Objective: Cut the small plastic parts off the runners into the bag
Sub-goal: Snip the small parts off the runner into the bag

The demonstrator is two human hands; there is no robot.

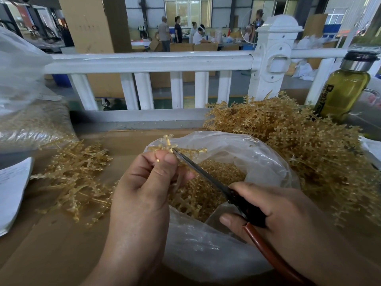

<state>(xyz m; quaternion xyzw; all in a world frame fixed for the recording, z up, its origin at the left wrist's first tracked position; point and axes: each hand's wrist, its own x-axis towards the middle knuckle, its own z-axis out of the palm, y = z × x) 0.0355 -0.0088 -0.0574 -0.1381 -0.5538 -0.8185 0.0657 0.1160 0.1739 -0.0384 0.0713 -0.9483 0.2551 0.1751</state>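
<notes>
As our left hand (144, 186) holds its grip pinched on a runner (168, 143) over the bag (263, 159) of cut parts (218, 172), our right hand (284, 209) clamps its grip on the scissors (204, 174), tips at the runner. Beyond both grips: brown counter (51, 254), runner heaps (299, 145), white railing (148, 60), workers (165, 34) in a hall.

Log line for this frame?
left hand holds runner | right hand holds scissors, tips at runner | bag open below, parts inside
</notes>
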